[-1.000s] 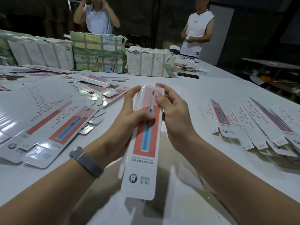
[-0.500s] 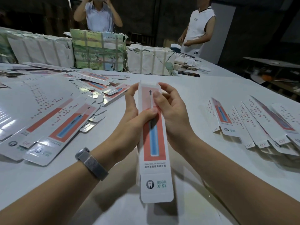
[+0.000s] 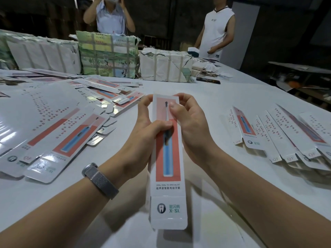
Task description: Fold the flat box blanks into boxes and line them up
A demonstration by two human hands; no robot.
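Observation:
Over the middle of the white table [image 3: 206, 97] I hold one long toothbrush box [image 3: 167, 169], white with a red panel and a blue brush printed on it, its open flap end pointing toward me. My left hand [image 3: 143, 129] grips its left side with the thumb across the front. My right hand [image 3: 189, 126] pinches the far end from the right. Flat box blanks [image 3: 59, 129] lie fanned out on the left. A row of folded boxes [image 3: 279, 135] lies on the right.
Paper-wrapped, strapped bundles [image 3: 107, 56] stand along the far side of the table. Two people [image 3: 215, 31] stand behind them. A dark flat object [image 3: 208, 80] lies near the bundles at the back right. A dark workbench [image 3: 304, 72] sits beyond the table's right edge.
The box has turned from a slant to point straight toward me and has squared up. Both hands slid toward its far end, the fingers now working at the top.

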